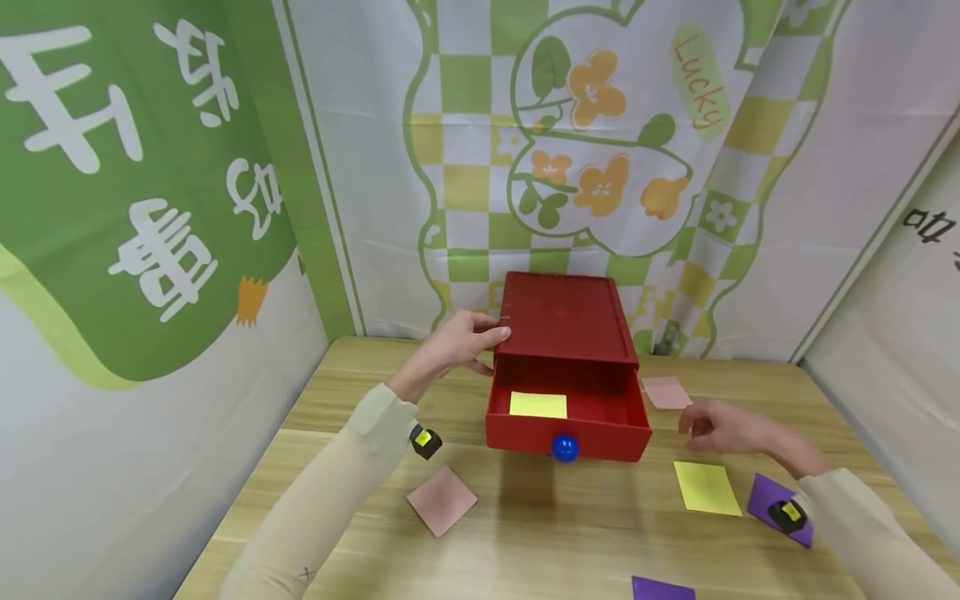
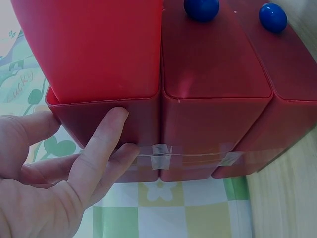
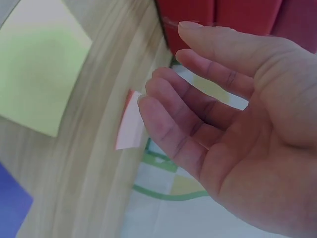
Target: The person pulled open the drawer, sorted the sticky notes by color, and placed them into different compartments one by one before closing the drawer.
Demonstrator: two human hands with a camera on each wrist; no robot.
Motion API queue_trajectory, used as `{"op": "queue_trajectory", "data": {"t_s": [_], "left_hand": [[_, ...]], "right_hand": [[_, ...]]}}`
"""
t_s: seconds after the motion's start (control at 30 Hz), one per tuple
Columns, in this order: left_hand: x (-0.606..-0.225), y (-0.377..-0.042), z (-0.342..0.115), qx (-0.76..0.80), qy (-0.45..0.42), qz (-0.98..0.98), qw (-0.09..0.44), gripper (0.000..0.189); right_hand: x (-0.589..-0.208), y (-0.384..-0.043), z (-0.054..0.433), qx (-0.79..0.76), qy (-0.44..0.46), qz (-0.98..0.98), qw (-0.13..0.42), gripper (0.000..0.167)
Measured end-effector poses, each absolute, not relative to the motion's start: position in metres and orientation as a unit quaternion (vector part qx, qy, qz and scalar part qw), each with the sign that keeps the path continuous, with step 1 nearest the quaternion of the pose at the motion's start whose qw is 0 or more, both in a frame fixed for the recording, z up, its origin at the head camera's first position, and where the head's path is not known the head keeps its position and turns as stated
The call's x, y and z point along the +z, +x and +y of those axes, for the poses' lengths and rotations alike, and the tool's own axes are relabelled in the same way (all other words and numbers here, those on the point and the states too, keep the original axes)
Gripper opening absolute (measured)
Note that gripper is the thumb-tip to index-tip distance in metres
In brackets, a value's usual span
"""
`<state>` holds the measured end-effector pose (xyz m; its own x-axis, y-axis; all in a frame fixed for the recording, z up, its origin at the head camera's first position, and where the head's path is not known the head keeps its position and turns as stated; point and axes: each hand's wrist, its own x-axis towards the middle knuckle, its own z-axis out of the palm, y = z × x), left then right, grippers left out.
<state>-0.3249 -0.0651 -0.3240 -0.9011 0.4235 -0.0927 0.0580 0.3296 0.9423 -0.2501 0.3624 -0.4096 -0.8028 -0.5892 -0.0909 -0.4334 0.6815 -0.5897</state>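
A red drawer unit point(image 1: 562, 317) stands at the back of the table, its top drawer point(image 1: 567, 437) pulled out by a blue ball knob's side. A yellow sticky note point(image 1: 538, 406) lies inside that drawer. My left hand point(image 1: 468, 337) touches the unit's left upper edge; in the left wrist view its fairly straight fingers point(image 2: 106, 134) lie against the side wall. To the right, my right hand point(image 1: 716, 425) hovers over the table with loosely curled fingers and nothing in them. Just past its fingertips is a pink sticky note point(image 1: 666, 392), also beyond the fingers in the right wrist view.
Nearer me lie a yellow note point(image 1: 707, 488), a purple note point(image 1: 767, 493) partly behind the right wrist camera, and another purple note point(image 1: 662, 589) at the frame's bottom. A second pink note point(image 1: 442, 501) is left of the drawer. Printed curtains point(image 1: 375, 167) surround the wooden table.
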Motion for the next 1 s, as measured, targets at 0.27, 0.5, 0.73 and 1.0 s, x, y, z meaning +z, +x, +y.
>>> {"op": "queue_trajectory", "data": {"t_s": [0.27, 0.5, 0.73, 1.0], "left_hand": [[-0.322, -0.325, -0.065, 0.555, 0.149, 0.801, 0.166, 0.04], [-0.322, -0.324, -0.065, 0.559, 0.143, 0.8, 0.166, 0.042], [-0.323, -0.326, -0.066, 0.56, 0.154, 0.797, 0.167, 0.041], [-0.323, -0.326, -0.066, 0.559, 0.15, 0.798, 0.167, 0.042]], "right_hand": [[-0.431, -0.246, 0.37, -0.255, -0.264, 0.918, 0.148, 0.022], [-0.449, -0.243, 0.371, -0.214, -0.26, 0.933, 0.126, 0.021], [-0.458, -0.242, 0.371, -0.196, -0.264, 0.938, 0.105, 0.02], [-0.457, -0.245, 0.373, -0.196, -0.253, 0.94, 0.121, 0.021]]}}
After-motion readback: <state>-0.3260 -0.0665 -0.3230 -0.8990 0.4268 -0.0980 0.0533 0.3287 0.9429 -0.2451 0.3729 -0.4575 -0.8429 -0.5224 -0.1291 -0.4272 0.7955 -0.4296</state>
